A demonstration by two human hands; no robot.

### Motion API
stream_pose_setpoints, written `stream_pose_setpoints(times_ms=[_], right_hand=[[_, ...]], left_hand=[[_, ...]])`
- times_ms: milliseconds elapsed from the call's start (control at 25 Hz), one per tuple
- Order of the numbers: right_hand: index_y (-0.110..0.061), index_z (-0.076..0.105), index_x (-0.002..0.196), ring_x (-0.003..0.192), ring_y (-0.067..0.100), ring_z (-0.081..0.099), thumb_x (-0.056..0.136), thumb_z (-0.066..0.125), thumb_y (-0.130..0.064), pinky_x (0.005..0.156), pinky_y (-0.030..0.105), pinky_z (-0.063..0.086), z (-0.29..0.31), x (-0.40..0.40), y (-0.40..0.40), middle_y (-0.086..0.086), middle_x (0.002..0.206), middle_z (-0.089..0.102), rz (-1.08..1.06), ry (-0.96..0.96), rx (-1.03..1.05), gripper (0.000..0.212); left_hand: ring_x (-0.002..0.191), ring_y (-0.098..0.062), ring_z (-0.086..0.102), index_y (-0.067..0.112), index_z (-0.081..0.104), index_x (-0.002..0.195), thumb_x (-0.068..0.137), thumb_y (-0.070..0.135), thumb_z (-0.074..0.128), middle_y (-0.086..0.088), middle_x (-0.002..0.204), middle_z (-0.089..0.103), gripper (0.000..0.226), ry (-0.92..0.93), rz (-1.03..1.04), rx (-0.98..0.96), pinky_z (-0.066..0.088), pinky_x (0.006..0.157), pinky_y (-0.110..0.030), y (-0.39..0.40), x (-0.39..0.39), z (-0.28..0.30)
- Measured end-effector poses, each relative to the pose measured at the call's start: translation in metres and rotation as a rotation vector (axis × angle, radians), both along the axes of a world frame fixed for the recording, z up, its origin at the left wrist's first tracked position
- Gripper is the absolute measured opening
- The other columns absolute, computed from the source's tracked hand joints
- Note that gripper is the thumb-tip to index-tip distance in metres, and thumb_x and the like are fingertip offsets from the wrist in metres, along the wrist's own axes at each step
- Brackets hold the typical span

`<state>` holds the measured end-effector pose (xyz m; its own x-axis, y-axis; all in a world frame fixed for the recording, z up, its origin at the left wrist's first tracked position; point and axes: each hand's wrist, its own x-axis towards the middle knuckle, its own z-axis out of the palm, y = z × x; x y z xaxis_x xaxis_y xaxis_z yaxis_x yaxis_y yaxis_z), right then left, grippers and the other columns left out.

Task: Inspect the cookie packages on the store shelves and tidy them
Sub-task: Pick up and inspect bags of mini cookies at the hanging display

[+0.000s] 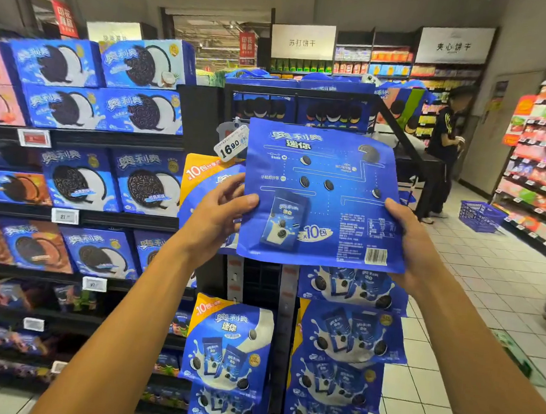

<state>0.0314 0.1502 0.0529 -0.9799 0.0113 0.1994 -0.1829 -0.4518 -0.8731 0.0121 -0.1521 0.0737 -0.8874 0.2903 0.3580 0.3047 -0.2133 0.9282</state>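
The left hand (222,209) is gripping the left edge of a blue cookie bag (322,194), and the right hand (407,238) is gripping its right edge. The bag is being held upright, back side facing the camera, in front of a rack of hanging bags (230,345). Cookie boxes (79,176) are standing on the shelves (73,214) to the left.

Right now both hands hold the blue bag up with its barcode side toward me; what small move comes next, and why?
Probably turn the blue bag over so its front faces out. The left hand and right hand grip its side edges, barcode side toward the camera, while the hanging bags below all show their fronts. Rehanging would likely follow.
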Motion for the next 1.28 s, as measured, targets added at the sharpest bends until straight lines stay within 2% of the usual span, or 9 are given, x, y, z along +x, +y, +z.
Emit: stream_pose_setpoints(times_ms=[120, 280, 440, 560, 720, 960, 1080, 1200, 1280], right_hand=[[-0.019, 0.064, 0.127, 0.09, 0.025, 0.076, 0.096, 0.058, -0.038, 0.068, 0.041, 0.061, -0.005, 0.0, 0.001, 0.006, 0.11, 0.077, -0.022, 0.016, -0.003, 0.037], [-0.02, 0.065, 0.12, 0.085, 0.024, 0.077, 0.095, 0.059, -0.039, 0.064, 0.039, 0.061, -0.006, 0.0, 0.0, 0.005, 0.104, 0.078, -0.056, 0.034, -0.001, 0.032], [-0.017, 0.062, 0.122, 0.082, 0.023, 0.077, 0.098, 0.057, -0.037, 0.064, 0.038, 0.062, -0.007, 0.002, 0.001, 0.005, 0.102, 0.078, -0.064, 0.019, -0.04, 0.032], [-0.015, 0.061, 0.128, 0.085, 0.024, 0.076, 0.095, 0.058, -0.038, 0.069, 0.04, 0.063, -0.009, 0.003, 0.0, 0.007, 0.106, 0.077, -0.031, -0.011, -0.094, 0.04], [-0.015, 0.066, 0.118, 0.08, 0.023, 0.077, 0.096, 0.055, -0.038, 0.061, 0.038, 0.062, -0.016, 0.001, -0.004, 0.006, 0.1, 0.079, 0.015, -0.053, -0.118, 0.033], [-0.014, 0.06, 0.13, 0.085, 0.025, 0.077, 0.093, 0.062, -0.042, 0.07, 0.042, 0.063, -0.018, -0.007, 0.004, 0.008, 0.108, 0.077, -0.071, -0.055, 0.069, 0.047], [-0.014, 0.057, 0.137, 0.099, 0.013, 0.072, 0.1, 0.06, -0.03, 0.08, 0.031, 0.059, -0.01, -0.008, -0.001, 0.003, 0.12, 0.072, -0.36, 0.025, 0.33, 0.04], [-0.018, 0.054, 0.139, 0.118, 0.004, 0.059, 0.099, 0.062, -0.022, 0.101, 0.03, 0.052, 0.008, 0.015, -0.02, -0.01, 0.13, 0.064, -0.613, 0.167, 0.458, 0.041], [-0.026, 0.053, 0.137, 0.106, -0.012, 0.063, 0.098, 0.063, -0.033, 0.081, 0.012, 0.055, 0.018, 0.042, -0.039, -0.033, 0.113, 0.067, -0.508, 0.297, 0.413, 0.04]], left_hand=[[0.121, -0.025, 0.062, 0.015, 0.049, 0.14, 0.076, 0.028, 0.073, -0.007, 0.138, 0.061, 0.069, 0.009, -0.028, -0.008, 0.055, 0.095, -0.04, 0.003, 0.006, 0.0], [0.121, -0.025, 0.062, 0.016, 0.048, 0.141, 0.082, 0.02, 0.069, -0.009, 0.14, 0.059, 0.062, 0.016, -0.025, -0.026, 0.056, 0.094, -0.038, 0.005, 0.013, 0.002], [0.121, -0.026, 0.062, 0.017, 0.046, 0.142, 0.061, 0.05, 0.089, -0.008, 0.138, 0.06, 0.097, -0.001, -0.059, -0.014, 0.052, 0.098, -0.042, 0.002, 0.019, 0.003], [0.12, -0.026, 0.061, 0.018, 0.055, 0.137, 0.071, 0.054, 0.08, -0.008, 0.134, 0.062, 0.079, -0.025, -0.164, 0.043, 0.054, 0.095, -0.043, 0.004, 0.021, -0.003], [0.119, -0.026, 0.064, 0.024, 0.064, 0.129, 0.094, 0.031, 0.063, -0.004, 0.132, 0.065, 0.036, -0.075, -0.164, 0.126, 0.057, 0.087, -0.037, 0.013, 0.022, -0.013], [0.107, -0.025, 0.071, 0.033, 0.073, 0.112, 0.099, 0.024, 0.054, -0.003, 0.123, 0.071, 0.025, -0.105, -0.023, 0.138, 0.06, 0.075, -0.033, 0.031, 0.032, -0.007], [0.097, -0.021, 0.074, 0.031, 0.077, 0.102, 0.102, 0.016, 0.049, -0.002, 0.11, 0.076, 0.032, -0.082, 0.043, 0.161, 0.06, 0.071, -0.03, 0.041, 0.038, 0.005], [0.091, -0.015, 0.074, 0.023, 0.074, 0.101, 0.103, 0.009, 0.046, 0.004, 0.1, 0.078, 0.031, -0.023, 0.16, 0.11, 0.06, 0.074, -0.029, 0.06, 0.048, 0.012], [0.097, -0.017, 0.073, 0.021, 0.069, 0.11, 0.103, 0.01, 0.046, 0.003, 0.105, 0.077, 0.026, -0.023, 0.241, 0.097, 0.059, 0.083, -0.032, 0.073, 0.053, 0.013]])
